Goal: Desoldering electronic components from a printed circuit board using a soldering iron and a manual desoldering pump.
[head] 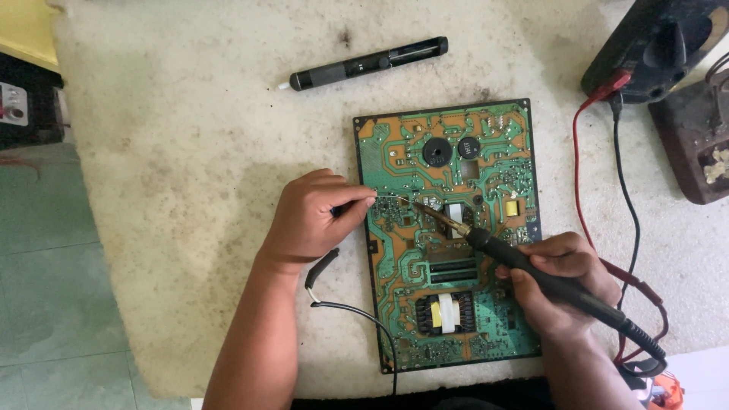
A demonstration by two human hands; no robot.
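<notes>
Seen from the head camera, a green and orange circuit board [448, 228] lies flat on a stained white work surface [190, 152], its solder side up. The right hand [562, 285] is closed around the black handle of a soldering iron [531, 269], and the iron's tip rests on the board near its middle. The left hand [315, 216] sits at the board's left edge, thumb and forefinger pinched together on a thin solder wire [395, 197] that runs right toward the iron's tip. Whether wire and tip touch cannot be told.

Just under the left wrist, a black probe with a thin cable [323, 269] lies on the surface, and the cable curves down along the board's left edge. Above the board, well apart from it, lies a black desoldering pump [368, 64]. At the top right corner sits a dark multimeter [661, 45], with a red lead [581, 182] and a black one running down past the board's right side.
</notes>
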